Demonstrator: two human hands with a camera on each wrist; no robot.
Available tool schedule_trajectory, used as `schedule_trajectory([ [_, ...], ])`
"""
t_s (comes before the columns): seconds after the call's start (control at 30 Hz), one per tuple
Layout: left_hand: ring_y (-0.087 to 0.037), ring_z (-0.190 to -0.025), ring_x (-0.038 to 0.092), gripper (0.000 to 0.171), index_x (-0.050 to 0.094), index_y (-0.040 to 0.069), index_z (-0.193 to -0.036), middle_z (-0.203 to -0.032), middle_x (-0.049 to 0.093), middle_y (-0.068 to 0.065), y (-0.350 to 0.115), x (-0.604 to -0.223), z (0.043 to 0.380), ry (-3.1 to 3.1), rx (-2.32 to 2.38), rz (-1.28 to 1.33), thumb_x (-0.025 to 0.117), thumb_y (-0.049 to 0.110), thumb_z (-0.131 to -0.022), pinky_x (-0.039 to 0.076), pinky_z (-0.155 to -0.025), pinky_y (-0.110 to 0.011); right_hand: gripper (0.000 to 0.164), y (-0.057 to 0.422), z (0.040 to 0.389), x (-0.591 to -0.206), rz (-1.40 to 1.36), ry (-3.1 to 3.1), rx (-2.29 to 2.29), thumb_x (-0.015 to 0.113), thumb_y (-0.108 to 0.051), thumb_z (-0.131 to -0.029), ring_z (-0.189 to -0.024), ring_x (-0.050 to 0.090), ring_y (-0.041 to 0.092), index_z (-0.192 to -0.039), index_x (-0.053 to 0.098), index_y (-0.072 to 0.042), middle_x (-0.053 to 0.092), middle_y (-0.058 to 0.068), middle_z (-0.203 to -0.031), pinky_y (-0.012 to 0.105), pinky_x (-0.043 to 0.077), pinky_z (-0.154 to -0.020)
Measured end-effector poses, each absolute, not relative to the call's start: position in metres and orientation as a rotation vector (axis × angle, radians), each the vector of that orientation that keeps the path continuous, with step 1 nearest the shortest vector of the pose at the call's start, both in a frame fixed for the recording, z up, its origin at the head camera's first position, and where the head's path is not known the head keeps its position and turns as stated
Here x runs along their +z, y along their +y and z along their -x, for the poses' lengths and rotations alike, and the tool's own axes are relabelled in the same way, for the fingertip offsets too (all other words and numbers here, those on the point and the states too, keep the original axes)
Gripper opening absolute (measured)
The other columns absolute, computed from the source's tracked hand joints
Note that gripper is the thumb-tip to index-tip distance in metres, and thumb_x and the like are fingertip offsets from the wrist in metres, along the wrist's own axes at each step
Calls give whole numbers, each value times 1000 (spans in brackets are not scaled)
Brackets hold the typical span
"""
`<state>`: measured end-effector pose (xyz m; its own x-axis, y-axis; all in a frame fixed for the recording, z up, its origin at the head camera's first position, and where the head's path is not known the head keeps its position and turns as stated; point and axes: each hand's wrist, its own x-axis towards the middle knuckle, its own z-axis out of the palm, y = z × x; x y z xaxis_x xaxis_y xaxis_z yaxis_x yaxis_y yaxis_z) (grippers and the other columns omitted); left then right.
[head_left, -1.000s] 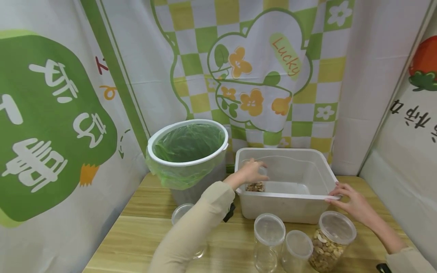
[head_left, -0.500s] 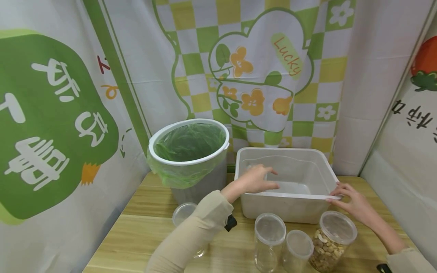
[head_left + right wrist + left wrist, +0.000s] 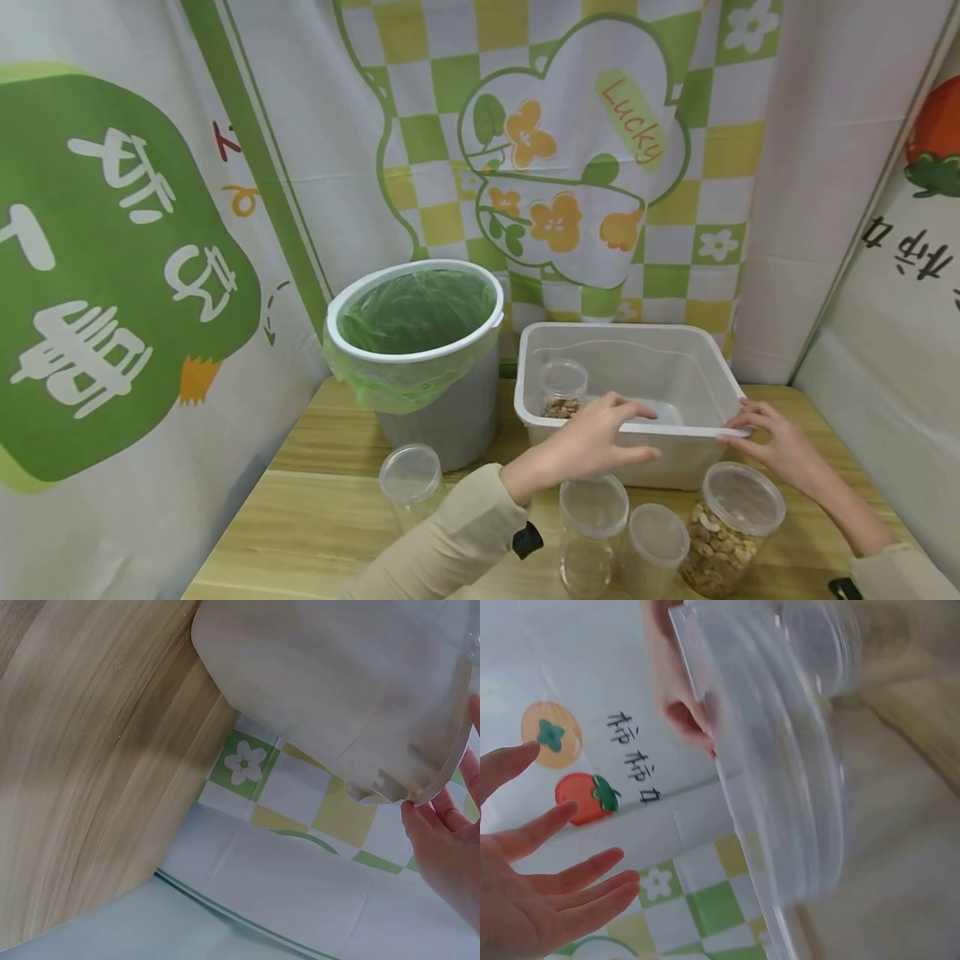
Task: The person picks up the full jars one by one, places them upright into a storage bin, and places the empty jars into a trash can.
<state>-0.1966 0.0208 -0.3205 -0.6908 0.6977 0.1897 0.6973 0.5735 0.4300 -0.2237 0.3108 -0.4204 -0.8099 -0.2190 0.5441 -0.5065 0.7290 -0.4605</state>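
- Left hand [image 3: 592, 442] is spread near the tub's front; only the left wrist view shows its palm.
- Right hand [image 3: 772, 437] pinches the white tub [image 3: 675, 458] at its near right corner.
- Only the head view shows the small nut jar [image 3: 562, 379], inside the tub's left end.
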Motion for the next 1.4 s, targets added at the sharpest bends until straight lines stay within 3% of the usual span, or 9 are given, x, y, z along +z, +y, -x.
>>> schedule_trajectory([
  [0.17,-9,-109,44,41,53,16,-120,-120,48,-2,33,-326,181,2768,845,-1311,57,36,-85,37,-86,-18,14,310,224,-419,-540,-2494,843,73,-12,-70,-115,40,22,-79,64,-7,52,15,-96,60,36,-76],
  [0.4,-8,-111,42,42,49,18,-124,-125,41,-1,50,-334,160,2734,903,-1337,54,36,-87,37,-86,-17,14,311,224,-419,-549,-2490,859,72,-10,-71,-117,37,15,-80,63,-6,52,15,-96,60,36,-76],
  [0.63,-11,-120,34,46,44,19,-128,-131,34,-4,70,-351,150,2713,858,-1378,54,36,-87,37,-88,-21,15,312,224,-418,-524,-2535,889,71,-11,-73,-112,36,41,-83,63,-3,51,18,-101,63,34,-75],
  [0.73,-13,-121,33,47,43,20,-128,-133,30,-6,79,-361,146,2736,847,-1370,55,36,-86,39,-86,-20,16,313,224,-419,-525,-2521,882,71,-11,-72,-116,37,32,-82,63,-3,51,18,-100,62,34,-75],
  [0.87,-15,-121,33,47,42,19,-126,-134,27,-7,90,-376,143,2780,909,-1347,57,37,-84,40,-83,-20,15,312,223,-419,-525,-2488,870,73,-10,-70,-118,33,4,-81,63,-5,52,16,-98,61,36,-75],
  [1.07,-20,-119,35,53,40,20,-126,-136,22,-7,105,-399,142,2792,1062,-1178,57,43,-81,44,-80,-26,15,312,224,-419,-513,-2514,872,72,-13,-72,-115,38,31,-81,63,-5,52,18,-101,62,34,-74],
  [1.2,-22,-117,37,55,39,23,-126,-138,19,-6,113,-411,140,2756,1142,-1027,58,44,-79,46,-79,-29,15,312,224,-421,-520,-2525,876,71,-13,-72,-112,38,41,-81,63,-5,51,18,-100,63,34,-74],
  [1.27,-21,-116,38,55,40,23,-126,-138,19,-5,116,-415,141,2744,1172,-987,58,45,-79,46,-79,-29,15,312,223,-421,-520,-2517,872,72,-12,-71,-111,38,41,-81,63,-5,51,17,-99,63,34,-75],
  [1.4,-16,-114,38,54,42,22,-123,-135,22,-2,122,-421,143,2766,1199,-964,60,45,-78,44,-78,-24,15,311,223,-423,-526,-2483,864,73,-12,-70,-120,36,13,-80,64,-6,52,15,-97,62,35,-75],
])
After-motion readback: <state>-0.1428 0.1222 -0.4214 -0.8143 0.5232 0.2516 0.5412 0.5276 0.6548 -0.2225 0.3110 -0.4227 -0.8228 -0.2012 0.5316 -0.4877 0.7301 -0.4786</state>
